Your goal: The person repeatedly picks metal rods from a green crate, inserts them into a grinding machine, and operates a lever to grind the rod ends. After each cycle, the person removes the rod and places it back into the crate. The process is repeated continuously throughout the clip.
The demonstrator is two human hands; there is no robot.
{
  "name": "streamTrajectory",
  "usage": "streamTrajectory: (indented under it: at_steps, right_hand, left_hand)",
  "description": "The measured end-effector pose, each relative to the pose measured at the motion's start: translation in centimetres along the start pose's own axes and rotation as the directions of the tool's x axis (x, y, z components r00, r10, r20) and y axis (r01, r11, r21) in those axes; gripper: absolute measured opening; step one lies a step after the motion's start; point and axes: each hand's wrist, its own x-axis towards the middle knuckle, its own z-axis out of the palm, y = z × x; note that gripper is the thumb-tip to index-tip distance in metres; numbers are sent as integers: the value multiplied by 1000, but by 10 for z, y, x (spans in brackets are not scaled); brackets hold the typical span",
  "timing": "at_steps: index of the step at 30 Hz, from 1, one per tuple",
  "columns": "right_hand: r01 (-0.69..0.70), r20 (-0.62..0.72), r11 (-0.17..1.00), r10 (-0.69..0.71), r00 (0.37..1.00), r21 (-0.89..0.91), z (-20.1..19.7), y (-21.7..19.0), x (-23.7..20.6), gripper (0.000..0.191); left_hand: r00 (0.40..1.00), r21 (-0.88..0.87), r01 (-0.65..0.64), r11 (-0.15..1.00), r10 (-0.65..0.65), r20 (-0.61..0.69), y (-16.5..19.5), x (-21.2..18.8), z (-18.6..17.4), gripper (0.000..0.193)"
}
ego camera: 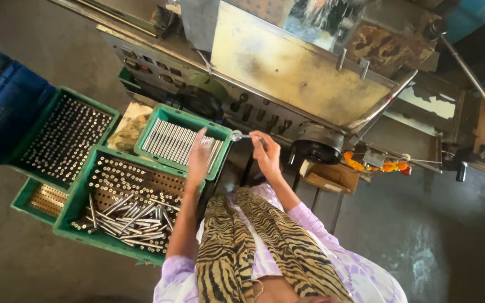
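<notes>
Metal rod [242, 136] pinched in right hand [267, 156] by the machine; left hand [198, 159] spread over the green crate [218, 159]. Could slip, loose fingertip grip.

crates [161, 115]: green | rods [169, 140]: silver | scarf [270, 241]: tan-black tiger stripes | sleeves [315, 221]: lilac floral | bin [7, 106]: blue

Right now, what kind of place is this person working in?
Probably a small metal workshop or factory. There is a big worn machine, green crates full of metal rods, and the person's right hand holds a small metal piece up at the machine, while the left hand hovers over the rods.
</notes>
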Motion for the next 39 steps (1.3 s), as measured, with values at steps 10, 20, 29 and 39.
streamTrajectory:
  at_steps: [10, 20, 29, 39]
  right_hand:
    - [120, -108, 990, -128, 986, -76, -18, -25, -4, 23]
    - [-625, 312, 574, 554, 772, 529, -54, -15, -15, 22]
    - [-403, 199, 821, 351, 915, 404, -55, -9, -17, 47]
    - [673, 342, 506, -599, 724, -540, -78, -34, -7, 25]
  left_hand:
    - [915, -666, 313, 677, -27, 403, 64, 23, 77, 56]
    - [693, -42, -713, 700, 712, 110, 63, 17, 80, 38]
    - [923, -365, -226, 903, 319, 218, 73, 28, 84, 24]
    - [943, -468, 213, 858, -55, 328, 127, 13, 83, 17]
